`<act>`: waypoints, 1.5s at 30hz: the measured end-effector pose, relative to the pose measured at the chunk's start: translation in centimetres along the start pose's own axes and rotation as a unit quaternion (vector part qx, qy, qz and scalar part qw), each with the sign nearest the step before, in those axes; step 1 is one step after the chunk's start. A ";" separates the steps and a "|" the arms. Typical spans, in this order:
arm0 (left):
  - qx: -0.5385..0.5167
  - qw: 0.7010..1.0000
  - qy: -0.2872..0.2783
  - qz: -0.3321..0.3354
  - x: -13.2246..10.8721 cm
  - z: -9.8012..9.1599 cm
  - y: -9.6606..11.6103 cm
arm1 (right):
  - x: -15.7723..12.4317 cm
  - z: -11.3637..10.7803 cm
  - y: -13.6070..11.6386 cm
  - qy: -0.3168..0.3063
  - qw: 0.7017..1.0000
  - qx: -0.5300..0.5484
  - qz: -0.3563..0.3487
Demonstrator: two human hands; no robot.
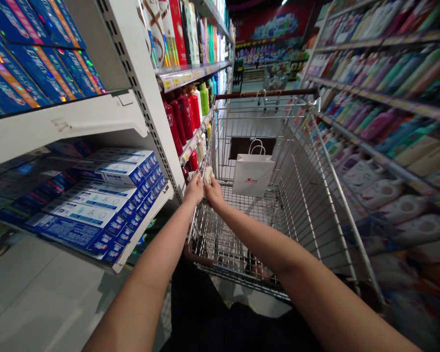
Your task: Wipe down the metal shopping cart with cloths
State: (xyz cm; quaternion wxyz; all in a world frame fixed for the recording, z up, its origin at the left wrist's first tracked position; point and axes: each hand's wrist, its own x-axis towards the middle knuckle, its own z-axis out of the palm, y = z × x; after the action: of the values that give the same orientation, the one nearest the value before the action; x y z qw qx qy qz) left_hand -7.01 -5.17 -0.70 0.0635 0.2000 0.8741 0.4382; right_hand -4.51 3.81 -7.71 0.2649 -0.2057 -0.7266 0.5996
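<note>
Both my arms reach forward over the near left side of a metal shopping cart (242, 249). My left hand (194, 189) is closed round something pale and crumpled, too small to make out. Close beside it, my right hand (214, 191) grips a cream-coloured, bunched cloth (208, 175) whose top sticks up past the fingers. Inside the cart, a white paper bag (253, 175) with red print and looped handles stands upright beyond my hands, to the right.
Shelves of blue boxes (91, 210) stand at the left, and red bottles (185, 117) line the shelf past a white upright. Blurred bottle shelves (392, 107) run along the right. Another cart (275, 80) is farther down the aisle.
</note>
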 end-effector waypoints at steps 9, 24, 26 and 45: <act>-0.005 1.000 0.000 0.000 0.4 0.3 -0.6 | -1.9 -0.1 2.9 -0.040 0.989 -0.144 0.003; 0.117 0.991 0.060 0.022 -1.6 -0.7 1.0 | -0.3 -0.4 1.6 -0.071 0.989 -0.061 0.119; 0.149 0.986 0.076 0.020 -2.3 -0.9 1.6 | 0.3 -0.6 0.0 -0.051 0.995 -0.039 0.082; 0.210 0.973 0.093 0.020 -3.2 -1.1 2.2 | -2.0 -1.1 0.4 -0.076 0.982 -0.158 0.074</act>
State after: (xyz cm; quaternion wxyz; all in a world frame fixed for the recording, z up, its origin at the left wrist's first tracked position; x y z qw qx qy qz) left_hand -3.77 -6.10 1.51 -0.0701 0.1849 0.9444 0.2628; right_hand -2.29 3.48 -8.18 0.1275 -0.2518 -0.8130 0.5093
